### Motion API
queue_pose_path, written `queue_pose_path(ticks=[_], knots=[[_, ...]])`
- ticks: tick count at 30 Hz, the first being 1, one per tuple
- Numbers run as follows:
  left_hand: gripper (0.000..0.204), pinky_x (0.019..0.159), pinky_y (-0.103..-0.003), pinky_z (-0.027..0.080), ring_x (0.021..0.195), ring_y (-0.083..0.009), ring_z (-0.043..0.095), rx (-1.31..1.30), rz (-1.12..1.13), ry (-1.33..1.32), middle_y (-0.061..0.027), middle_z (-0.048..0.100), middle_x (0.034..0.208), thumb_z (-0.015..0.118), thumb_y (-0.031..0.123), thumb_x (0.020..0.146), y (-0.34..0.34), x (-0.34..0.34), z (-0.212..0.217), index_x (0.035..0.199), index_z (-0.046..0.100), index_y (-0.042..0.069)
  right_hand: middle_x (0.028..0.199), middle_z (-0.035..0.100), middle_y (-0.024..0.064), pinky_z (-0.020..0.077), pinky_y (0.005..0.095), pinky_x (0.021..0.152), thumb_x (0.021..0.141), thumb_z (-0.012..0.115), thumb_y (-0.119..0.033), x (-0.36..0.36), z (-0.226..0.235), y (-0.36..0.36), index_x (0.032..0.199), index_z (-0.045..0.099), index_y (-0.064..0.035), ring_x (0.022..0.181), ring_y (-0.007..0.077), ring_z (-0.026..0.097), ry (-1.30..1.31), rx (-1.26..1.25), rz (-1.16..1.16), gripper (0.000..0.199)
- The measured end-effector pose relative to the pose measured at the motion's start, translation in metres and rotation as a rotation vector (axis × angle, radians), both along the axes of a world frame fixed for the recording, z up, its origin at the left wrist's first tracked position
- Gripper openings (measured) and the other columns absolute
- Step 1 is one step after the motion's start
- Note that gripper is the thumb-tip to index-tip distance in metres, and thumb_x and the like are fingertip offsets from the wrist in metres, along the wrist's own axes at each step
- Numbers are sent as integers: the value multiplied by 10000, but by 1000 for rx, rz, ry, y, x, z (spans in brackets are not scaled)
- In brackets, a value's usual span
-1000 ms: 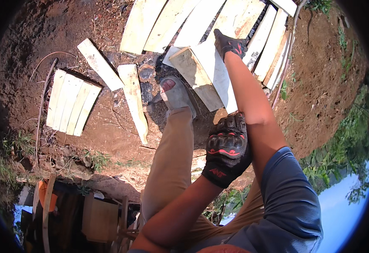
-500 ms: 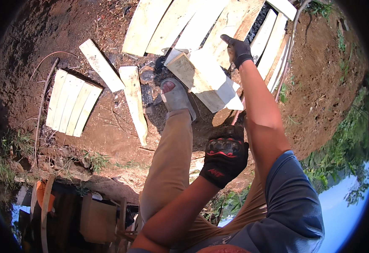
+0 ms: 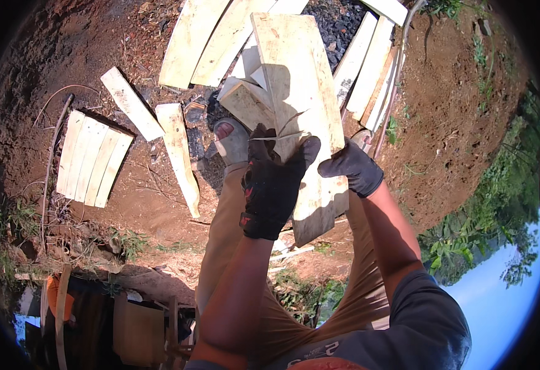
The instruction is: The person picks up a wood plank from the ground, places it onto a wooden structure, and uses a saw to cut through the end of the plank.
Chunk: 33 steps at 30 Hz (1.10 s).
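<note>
A: Two gloved hands on one plank [image 3: 300, 111]. Your left hand [image 3: 274, 185] wraps its near left edge, fingers curled over the face, pinching it against the palm.

B: Right hand [image 3: 351, 168]?

A: Clamped on the right edge, fingers pressed together round it.

B: Where's the plank?

A: Held up in front of you, lengthwise, above your foot [image 3: 231, 140]. More boards [image 3: 91, 157] lie flat on the dirt [image 3: 455, 123], well apart to your left.
</note>
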State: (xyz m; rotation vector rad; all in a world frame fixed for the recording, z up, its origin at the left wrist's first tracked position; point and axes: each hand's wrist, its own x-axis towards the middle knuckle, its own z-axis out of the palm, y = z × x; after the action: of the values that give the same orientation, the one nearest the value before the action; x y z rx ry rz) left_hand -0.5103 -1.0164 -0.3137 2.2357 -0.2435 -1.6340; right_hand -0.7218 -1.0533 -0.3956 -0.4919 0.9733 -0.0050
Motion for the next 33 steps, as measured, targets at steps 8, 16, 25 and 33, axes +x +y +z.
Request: queue_pose_path(ticks=[8, 16, 25, 33], knots=[[494, 900, -382, 565, 1018, -205, 736, -31, 256, -47, -116, 782, 1143, 843, 338, 896, 18, 14, -9, 1226, 730, -12, 1260, 699, 151, 578, 390, 972, 1051, 644, -476, -3, -75, 24, 1438, 567, 30, 1030, 211, 707, -70, 283, -42, 642], [589, 927, -401, 553, 1043, -262, 742, 75, 231, -111, -156, 777, 1159, 872, 399, 845, 25, 20, -26, 1244, 729, -9, 1287, 691, 224, 569, 455, 978, 718, 797, -738, -22, -232, -85, 1276, 624, 16, 1147, 344, 718, 1429, -587, 505, 954], [606, 946, -369, 547, 1054, -237, 722, 134, 187, -7, -139, 753, 1194, 858, 335, 852, 13, 14, -14, 1309, 679, -20, 1251, 716, 278, 540, 457, 1023, 763, 829, -573, -66, -266, -68, 1338, 639, 28, 1231, 413, 669, 1335, -585, 370, 854], [564, 927, -424, 562, 1067, -313, 745, 77, 104, -81, -195, 769, 1143, 861, 339, 847, 22, 11, -25, 1232, 693, -36, 1249, 723, 146, 578, 384, 970, 992, 730, -119, -134, -202, -36, 1301, 647, 5, 1118, 242, 715, 290, 173, -567, 344]])
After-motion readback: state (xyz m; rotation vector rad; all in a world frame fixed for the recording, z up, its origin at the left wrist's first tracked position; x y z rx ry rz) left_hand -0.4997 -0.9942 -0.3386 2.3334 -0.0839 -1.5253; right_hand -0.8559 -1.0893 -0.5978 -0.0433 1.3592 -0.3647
